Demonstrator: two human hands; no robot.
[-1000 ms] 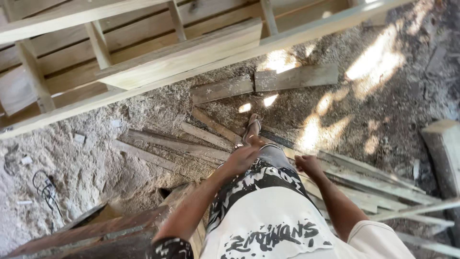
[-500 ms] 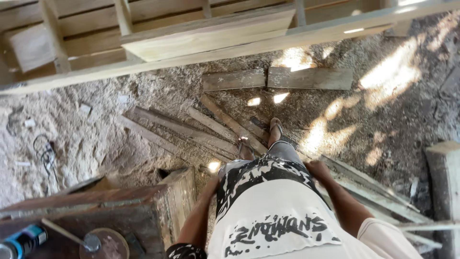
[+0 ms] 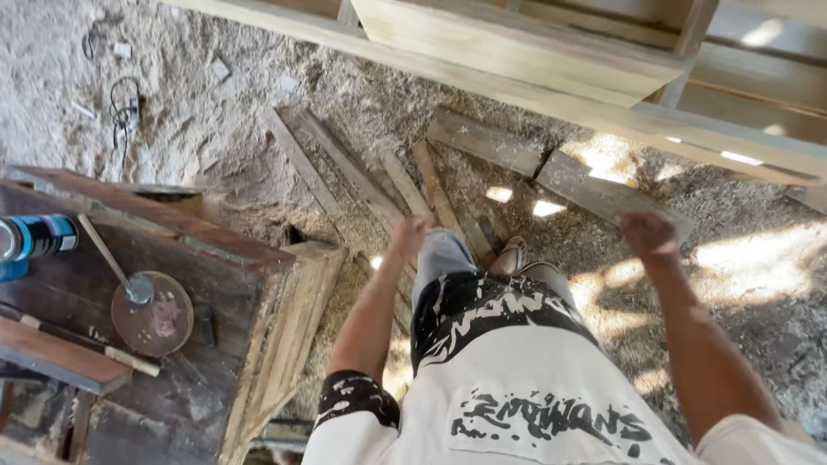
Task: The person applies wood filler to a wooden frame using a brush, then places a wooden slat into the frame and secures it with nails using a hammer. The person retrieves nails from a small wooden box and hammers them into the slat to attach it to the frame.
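— Left hand [image 3: 408, 234] hangs loosely curled and holds nothing, out in front of the workbench's [image 3: 258, 258] near corner; what is the right doing?

— Right hand [image 3: 648, 234] is blurred, so I cannot tell whether its fingers are spread or closed; nothing shows in it. It hovers well right of the workbench, above the grey board [image 3: 603, 194] lying on the sawdust.

— How should the walking go here?

— I'd say carefully: loose wooden slats [image 3: 362, 185] lie just beyond the workbench's corner, right in front of the foot [image 3: 510, 256], so stepping between them, hands free for balance, seems wise.

— Any packages or labels?

— One spray can [image 3: 36, 238] lies on its side at the workbench's left edge, black with a bright blue band. Beside it a round brownish lid [image 3: 155, 314] carries a stirring stick [image 3: 108, 254].
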